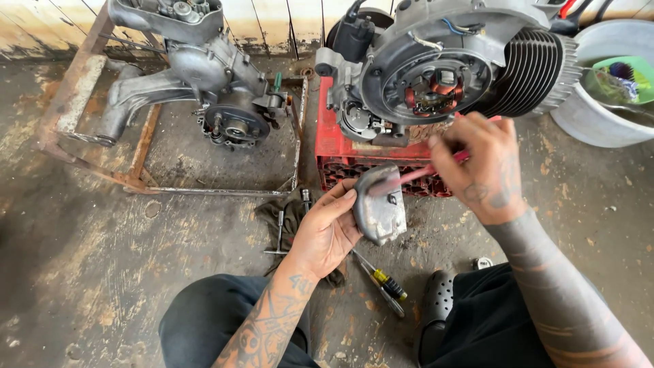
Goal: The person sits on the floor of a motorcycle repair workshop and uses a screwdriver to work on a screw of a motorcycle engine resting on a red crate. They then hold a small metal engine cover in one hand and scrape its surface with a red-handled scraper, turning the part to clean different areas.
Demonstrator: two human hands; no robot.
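Cradling a small grey metal cover [380, 204] from beneath, the left hand [327, 232] tilts its face toward the right hand [480, 167], which grips a red-handled brush [419, 174] laid across it. It sits just before the engine [436, 75] on the red crate [340, 146]. Screwdrivers [385, 283] lie near the knees; bare floor [102, 259] spreads leftward, beyond the rusty frame [136, 180].
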